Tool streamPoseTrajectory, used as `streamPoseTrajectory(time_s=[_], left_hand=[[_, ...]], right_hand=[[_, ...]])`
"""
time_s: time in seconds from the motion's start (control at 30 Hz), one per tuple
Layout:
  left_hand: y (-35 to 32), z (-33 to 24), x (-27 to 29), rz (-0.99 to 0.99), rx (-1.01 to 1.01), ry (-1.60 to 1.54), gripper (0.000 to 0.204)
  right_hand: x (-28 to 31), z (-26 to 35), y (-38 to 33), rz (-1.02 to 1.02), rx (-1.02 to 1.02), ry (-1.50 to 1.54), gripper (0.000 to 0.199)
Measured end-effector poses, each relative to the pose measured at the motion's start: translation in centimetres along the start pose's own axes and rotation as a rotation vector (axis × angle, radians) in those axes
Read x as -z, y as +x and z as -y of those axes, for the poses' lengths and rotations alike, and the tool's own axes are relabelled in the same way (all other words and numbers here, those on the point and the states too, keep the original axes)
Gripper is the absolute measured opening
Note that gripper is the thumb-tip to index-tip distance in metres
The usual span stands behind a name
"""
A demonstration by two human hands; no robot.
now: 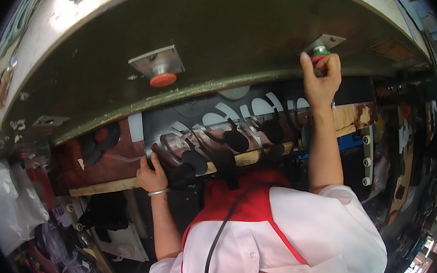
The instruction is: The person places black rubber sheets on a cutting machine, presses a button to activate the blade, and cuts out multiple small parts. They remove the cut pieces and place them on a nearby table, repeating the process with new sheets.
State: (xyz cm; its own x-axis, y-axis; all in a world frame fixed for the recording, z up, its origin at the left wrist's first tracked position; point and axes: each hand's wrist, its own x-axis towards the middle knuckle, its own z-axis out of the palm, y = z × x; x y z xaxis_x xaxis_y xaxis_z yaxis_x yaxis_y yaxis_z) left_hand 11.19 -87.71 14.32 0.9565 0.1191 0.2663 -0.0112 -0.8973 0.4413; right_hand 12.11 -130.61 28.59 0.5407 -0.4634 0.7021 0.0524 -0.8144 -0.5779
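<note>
A thin black sheet [150,126] with several curved holes cut through it lies on the reddish-brown work board under the machine's dark green front. At its near left corner my left hand [151,175] pinches the edge. Raised to the right, my right hand [324,79] has its fingers closed around a red push button with a green collar [320,53], set on a metal plate. My fingers cover part of that button. Another red push button [163,79] on a metal plate sits to the left, untouched.
The machine's green beam [240,34] spans the space above the board. Dark curved pieces [98,143] lie on the board [82,173] at the left. A clear plastic bag [12,204] hangs at far left. Rollers on a rail [367,161] stand at the right.
</note>
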Motion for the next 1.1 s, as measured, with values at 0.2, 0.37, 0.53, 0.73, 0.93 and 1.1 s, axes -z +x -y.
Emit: streamPoseTrajectory(time_s=[0.2, 0.37, 0.53, 0.73, 0.93, 1.1], left_hand=[[3.2, -0.4, -0.7, 0.061, -0.058, 0.063, 0.038], [2.5, 0.4, -0.5, 0.053, -0.059, -0.011, 0.036], [0.9, 1.4, -0.7, 0.060, -0.027, -0.207, 0.029], [-4.0, 2.6, 2.8, 0.180, 0.085, -0.325, 0.025], [-7.8, 3.0, 5.1, 0.249, 0.057, -0.110, 0.038], [-12.8, 3.4, 6.7, 0.215, 0.093, 0.000, 0.036]], right_hand=[[1.7, -4.6, -2.6, 0.050, 0.107, -0.147, 0.031], [8.1, -12.2, -9.2, 0.046, -0.736, -0.268, 0.037], [10.7, -16.2, -15.7, 0.112, -0.569, -0.118, 0.027], [13.3, -11.2, -16.5, 0.031, -0.651, -0.191, 0.025], [1.8, 2.0, -16.6, 0.505, -0.004, -0.023, 0.085], [0.7, 6.8, -19.6, 0.577, 0.018, 0.021, 0.094]])
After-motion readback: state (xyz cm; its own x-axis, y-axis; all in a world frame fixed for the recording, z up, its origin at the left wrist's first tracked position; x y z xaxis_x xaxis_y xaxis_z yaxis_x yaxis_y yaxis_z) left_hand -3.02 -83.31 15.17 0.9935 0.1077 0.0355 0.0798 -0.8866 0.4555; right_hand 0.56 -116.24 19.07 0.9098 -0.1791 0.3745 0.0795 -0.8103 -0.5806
